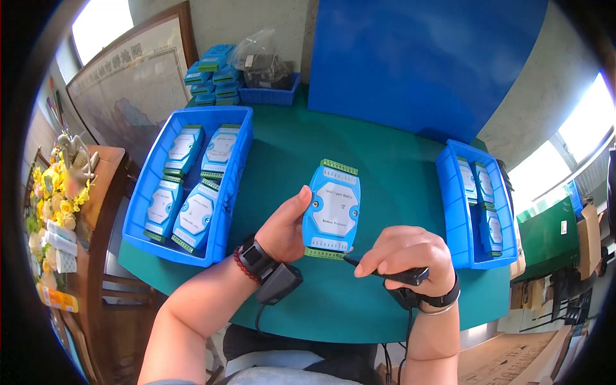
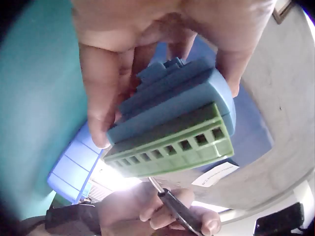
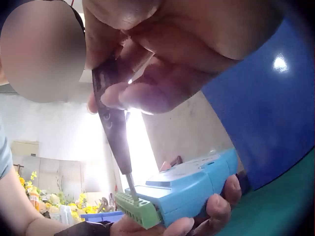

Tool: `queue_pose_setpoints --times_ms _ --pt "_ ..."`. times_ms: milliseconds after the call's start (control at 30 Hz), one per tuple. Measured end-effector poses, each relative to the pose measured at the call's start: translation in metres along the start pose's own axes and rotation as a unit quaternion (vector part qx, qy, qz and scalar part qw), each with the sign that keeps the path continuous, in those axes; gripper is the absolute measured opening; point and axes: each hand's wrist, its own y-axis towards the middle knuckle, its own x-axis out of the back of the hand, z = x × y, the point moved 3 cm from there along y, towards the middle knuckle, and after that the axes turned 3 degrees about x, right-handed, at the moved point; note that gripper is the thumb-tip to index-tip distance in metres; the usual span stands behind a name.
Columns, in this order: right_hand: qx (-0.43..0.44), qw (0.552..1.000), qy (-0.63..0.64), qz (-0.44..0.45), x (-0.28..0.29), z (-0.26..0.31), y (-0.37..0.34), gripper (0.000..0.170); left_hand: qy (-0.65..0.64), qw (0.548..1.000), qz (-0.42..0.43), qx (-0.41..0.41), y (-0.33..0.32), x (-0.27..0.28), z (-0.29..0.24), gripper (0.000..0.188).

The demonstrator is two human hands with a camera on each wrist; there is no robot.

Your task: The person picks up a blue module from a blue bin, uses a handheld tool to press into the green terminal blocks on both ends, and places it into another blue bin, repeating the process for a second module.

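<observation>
1. The light-blue plastic module (image 1: pixel 328 221) with a pale printed label and green terminal strips at both ends was in the middle of the head view, held above a green table (image 1: pixel 282 154).
2. The left hand (image 1: pixel 285 228) gripped the module, its thumb at the left edge and other fingers behind the casing.
3. The right hand (image 1: pixel 414 256) held a black-handled screwdriver (image 3: pixel 112 118) with a metal shaft, fingers curled round the handle. The tip touched the lower green terminal strip (image 3: pixel 140 211), the one nearer the person.
4. A long blue plastic bin (image 1: pixel 219 242) at the left of the head view contained four similar modules, laid in two columns.
5. Another blue plastic bin (image 1: pixel 452 218), at the right, contained three visible modules.
6. More blue modules (image 1: pixel 215 74) were stacked at the upper left, beside a small blue plastic tray (image 1: pixel 266 96) bearing a clear plastic bag (image 1: pixel 256 48) and dark items.
7. A large blue panel (image 1: pixel 423 58) stood at the table's far side.
</observation>
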Motion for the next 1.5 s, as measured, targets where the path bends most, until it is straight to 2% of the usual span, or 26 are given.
queue_pose_setpoints --times_ms 100,200,233,333,433,467,567,733,867,1000,1133,1233,1333,1433,1500 --pt "-0.009 1.000 0.012 -0.005 0.000 -0.001 0.001 0.023 -0.041 0.999 0.019 -0.009 0.003 0.002 0.004 0.072" --pt "-0.195 0.959 0.088 -0.185 -0.009 -0.003 -0.006 0.021 -0.045 0.998 0.021 -0.030 0.001 0.001 0.003 0.067" --pt "-0.177 0.964 0.082 -0.178 -0.009 -0.004 -0.007 0.021 -0.038 0.998 0.018 -0.037 0.001 0.000 0.002 0.067" --pt "-0.134 0.975 0.069 -0.163 -0.009 -0.006 -0.006 0.021 0.035 0.998 -0.017 -0.044 0.001 0.001 0.000 0.084" --pt "-0.027 0.994 0.000 -0.106 -0.005 0.000 -0.002 0.021 0.022 0.998 -0.016 -0.057 0.002 0.002 -0.002 0.084" --pt "-0.015 0.996 -0.017 -0.091 -0.002 0.003 -0.002 0.023 0.014 0.998 -0.009 -0.059 0.002 0.002 -0.002 0.084" --pt "0.025 0.986 0.051 -0.156 0.002 0.008 -0.005 0.024 -0.005 0.998 0.009 -0.064 0.004 0.003 -0.002 0.085" --pt "-0.065 0.980 0.057 -0.179 -0.009 -0.002 -0.007 0.027 0.002 0.997 0.013 -0.072 0.002 0.001 -0.004 0.085" --pt "-0.082 0.976 0.032 -0.200 -0.009 -0.004 -0.010 0.029 0.000 0.996 0.014 -0.084 0.004 0.004 -0.003 0.085" --pt "-0.017 0.996 -0.002 -0.089 -0.007 -0.001 -0.002 0.023 -0.009 0.997 0.008 -0.076 0.003 0.003 -0.003 0.085" --pt "-0.179 0.955 0.028 -0.236 -0.009 -0.004 -0.008 0.020 -0.040 0.994 0.042 -0.096 0.004 0.004 -0.001 0.072" --pt "-0.204 0.950 0.019 -0.238 -0.010 -0.005 -0.009 0.020 -0.045 0.994 0.033 -0.091 0.005 0.005 0.000 0.072" --pt "-0.139 0.965 -0.001 -0.221 -0.011 -0.004 -0.008 0.018 -0.040 0.994 0.034 -0.094 0.005 0.006 -0.001 0.074" --pt "-0.037 0.979 -0.020 -0.199 -0.009 0.001 -0.007 0.018 -0.004 0.995 0.010 -0.102 0.006 0.005 -0.001 0.090" --pt "0.007 0.977 -0.005 -0.212 -0.006 0.005 -0.010 0.020 -0.015 0.994 0.015 -0.103 0.004 -0.003 -0.005 0.093"
